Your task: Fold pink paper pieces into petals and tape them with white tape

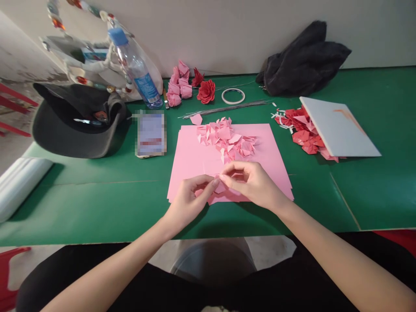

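Observation:
Both hands meet over a stack of pink paper sheets (pixel 185 151) on the green table. My left hand (pixel 195 193) pinches the left edge of a small pink paper piece (pixel 220 187) between thumb and forefinger. At that piece's upper right, the thumb and forefinger of my right hand (pixel 248 180) are pinched on it too. The fingers hide part of the piece, so its full shape does not show. Just beyond the hands, a loose pile of cut pink paper petals (pixel 227 138) lies on the stack.
Behind the stack lie thin wires (pixel 227 108), a tape roll (pixel 233 96), pink paper roses (pixel 180 84) and a red paper rose (pixel 206 91). A phone (pixel 151 134), water bottle (pixel 139 73) and cap (pixel 74 125) stand left. Right are a white board (pixel 339 128) and a black cloth (pixel 299 63).

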Demonstrator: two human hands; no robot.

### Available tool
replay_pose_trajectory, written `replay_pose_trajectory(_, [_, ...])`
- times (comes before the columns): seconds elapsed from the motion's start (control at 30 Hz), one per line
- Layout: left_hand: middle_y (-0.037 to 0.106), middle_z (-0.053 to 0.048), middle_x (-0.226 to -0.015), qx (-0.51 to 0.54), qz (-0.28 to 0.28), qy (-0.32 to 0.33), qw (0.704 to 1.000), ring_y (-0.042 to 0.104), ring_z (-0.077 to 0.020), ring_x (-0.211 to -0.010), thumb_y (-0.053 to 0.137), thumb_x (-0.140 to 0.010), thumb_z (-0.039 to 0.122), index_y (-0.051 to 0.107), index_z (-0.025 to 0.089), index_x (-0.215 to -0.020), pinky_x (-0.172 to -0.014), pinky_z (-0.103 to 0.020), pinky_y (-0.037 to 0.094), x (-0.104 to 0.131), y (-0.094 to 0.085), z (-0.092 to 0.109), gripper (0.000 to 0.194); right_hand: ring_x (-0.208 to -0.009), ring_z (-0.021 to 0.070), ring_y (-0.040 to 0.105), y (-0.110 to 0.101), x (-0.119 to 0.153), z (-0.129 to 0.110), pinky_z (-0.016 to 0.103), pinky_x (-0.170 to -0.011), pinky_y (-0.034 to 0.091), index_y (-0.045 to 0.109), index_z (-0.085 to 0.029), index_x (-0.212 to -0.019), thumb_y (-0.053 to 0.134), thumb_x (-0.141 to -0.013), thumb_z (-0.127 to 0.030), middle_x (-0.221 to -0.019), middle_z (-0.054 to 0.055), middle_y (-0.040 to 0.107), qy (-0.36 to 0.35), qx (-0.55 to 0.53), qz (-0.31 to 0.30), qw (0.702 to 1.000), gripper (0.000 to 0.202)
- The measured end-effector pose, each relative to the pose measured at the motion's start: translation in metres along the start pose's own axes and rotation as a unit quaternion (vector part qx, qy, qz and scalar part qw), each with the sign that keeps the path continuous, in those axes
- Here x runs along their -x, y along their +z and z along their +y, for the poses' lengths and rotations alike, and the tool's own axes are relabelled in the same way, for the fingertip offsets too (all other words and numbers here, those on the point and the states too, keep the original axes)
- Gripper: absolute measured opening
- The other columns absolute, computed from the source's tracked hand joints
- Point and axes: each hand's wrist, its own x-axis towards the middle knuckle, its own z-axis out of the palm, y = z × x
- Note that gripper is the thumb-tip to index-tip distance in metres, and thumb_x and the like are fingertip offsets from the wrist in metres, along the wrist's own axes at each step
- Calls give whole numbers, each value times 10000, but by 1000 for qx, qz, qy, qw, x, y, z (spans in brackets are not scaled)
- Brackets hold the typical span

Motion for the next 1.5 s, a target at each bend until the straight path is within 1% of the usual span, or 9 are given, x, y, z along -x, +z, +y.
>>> replay_pose_trajectory(0.3, [669,-34,-731,18,95,8,995,621,-145,-690,570,-891,323,672,148,-784,-669,-240,502,-1,-7,1,229,-797,154,655,-14,-4,4,292,-755,553,650,-179,-820,630,-806,-230,-841,25,681,-2,43,53,998,56])
replay_pose_trajectory(0.43, [692,-39,-782,21,68,13,997,622,-131,-681,559,-900,316,688,151,-818,-651,-228,507,0,-2,2,225,-825,153,661,-1,-1,-2,277,-745,558,649,-188,-875,614,-844,-281,-868,25,680,-31,13,36,999,104])
replay_pose_trajectory(0.67, [688,-55,-948,-31,37,21,999,647,-150,-805,535,-912,321,652,172,-965,-734,-255,525,1,2,-5,197,-765,145,660,4,4,-1,284,-732,561,651,-188,-821,578,-852,-197,-811,16,687,-51,71,24,996,80])
replay_pose_trajectory(0.8, [685,-55,-871,-37,38,34,998,645,-161,-775,528,-909,304,649,167,-873,-718,-271,526,1,1,-4,186,-756,149,657,6,4,-3,291,-716,564,659,-194,-808,575,-836,-178,-803,15,689,-57,79,14,995,89])
replay_pose_trajectory(0.97, [642,-25,-738,-81,71,66,992,616,-141,-707,518,-912,268,614,166,-789,-691,-257,505,1,-2,-2,187,-745,154,670,7,3,-2,287,-709,568,667,-180,-806,619,-795,-195,-795,20,704,-10,33,34,999,51])
replay_pose_trajectory(1.17, [584,-1,-702,-28,162,73,984,587,-113,-636,532,-916,295,567,167,-769,-625,-231,486,-3,-17,2,198,-739,156,672,-6,0,6,301,-728,565,662,-171,-791,638,-794,-216,-779,28,695,6,12,76,997,51])
replay_pose_trajectory(1.3, [574,4,-693,4,129,58,990,575,-105,-616,542,-911,300,569,160,-758,-602,-221,487,-1,-11,4,209,-853,168,673,0,0,2,305,-778,560,674,-191,-904,621,-837,-306,-898,40,702,-16,-8,50,999,144])
replay_pose_trajectory(1.4, [579,3,-710,9,103,46,994,578,-103,-624,555,-903,300,584,160,-771,-587,-209,492,2,-4,4,194,-799,154,661,4,2,-2,285,-742,556,664,-193,-842,606,-845,-283,-835,22,691,-30,5,25,999,107])
replay_pose_trajectory(1.5, [571,8,-691,12,119,50,992,582,-99,-608,555,-905,304,575,163,-761,-582,-207,499,2,-3,2,202,-762,143,648,1,2,-2,275,-725,551,647,-191,-802,587,-844,-230,-793,10,673,-37,20,34,999,83])
